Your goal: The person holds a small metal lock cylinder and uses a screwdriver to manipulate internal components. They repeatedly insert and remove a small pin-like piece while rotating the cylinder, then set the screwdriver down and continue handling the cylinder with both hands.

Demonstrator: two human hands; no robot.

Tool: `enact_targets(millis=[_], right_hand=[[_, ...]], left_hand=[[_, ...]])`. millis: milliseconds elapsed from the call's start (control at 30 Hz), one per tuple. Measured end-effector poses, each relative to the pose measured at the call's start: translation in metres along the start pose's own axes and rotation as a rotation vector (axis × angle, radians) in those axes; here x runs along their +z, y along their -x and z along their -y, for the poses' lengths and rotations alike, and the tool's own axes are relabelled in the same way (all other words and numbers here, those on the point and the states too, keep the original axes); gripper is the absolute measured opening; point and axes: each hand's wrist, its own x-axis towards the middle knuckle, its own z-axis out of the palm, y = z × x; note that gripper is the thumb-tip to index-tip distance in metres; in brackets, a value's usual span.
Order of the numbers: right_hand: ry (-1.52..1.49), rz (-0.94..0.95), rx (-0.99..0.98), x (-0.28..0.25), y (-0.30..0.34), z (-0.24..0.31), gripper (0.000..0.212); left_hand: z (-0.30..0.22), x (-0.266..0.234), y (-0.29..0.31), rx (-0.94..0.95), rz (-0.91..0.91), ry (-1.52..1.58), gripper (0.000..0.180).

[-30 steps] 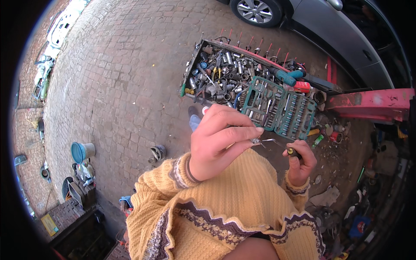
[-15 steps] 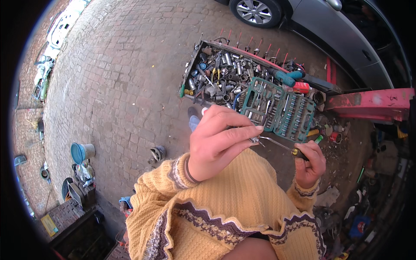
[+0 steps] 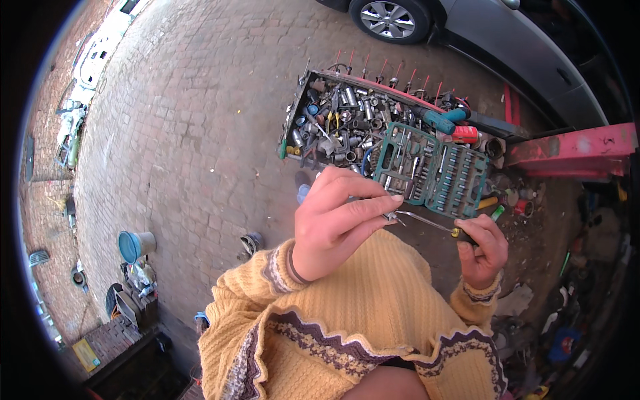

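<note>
My right hand [image 3: 485, 248] is closed round the black-and-yellow handle of a screwdriver-like tool [image 3: 430, 223] with a thin shaft that bends near its far end. That end meets a small metal piece [image 3: 391, 216] at the fingertips of my left hand [image 3: 341, 219]. The left fingers are pinched together on this piece and hide most of it, so its kind cannot be made out. Both hands are held up in front of my yellow knitted sweater [image 3: 360, 287]. Just beyond them lies an open green socket set case [image 3: 437, 175] with rows of sockets and bits.
A long metal tray [image 3: 287, 128] full of loose sockets and fittings stands ahead, with a teal power tool [image 3: 440, 122] and a red can [image 3: 465, 135] on its right. A red steel beam [image 3: 580, 152] juts in at right, below a grey car [image 3: 497, 50]. A bucket [image 3: 138, 246] stands left.
My right hand has shifted slightly right with the tool. The left hand keeps its pinch in nearly the same place. The background has moved a little in the picture.
</note>
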Motion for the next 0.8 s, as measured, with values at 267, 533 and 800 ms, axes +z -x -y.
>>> enact_targets(millis=[267, 533, 800], right_hand=[[0.103, 0.094, -0.054, -0.015, -0.01, 0.008, 0.028], [-0.316, 0.158, 0.292, -0.003, 0.0, 0.007, 0.027], [-0.729, 0.158, 0.538, 0.013, 0.014, 0.003, 0.034]], left_hand=[[0.0, 0.0, -0.002, 0.099, 0.054, -0.155, 0.036], [-0.002, -0.003, 0.002, 0.065, 0.02, -0.061, 0.035], [-0.002, -0.008, 0.006, 0.013, -0.011, 0.053, 0.033]])
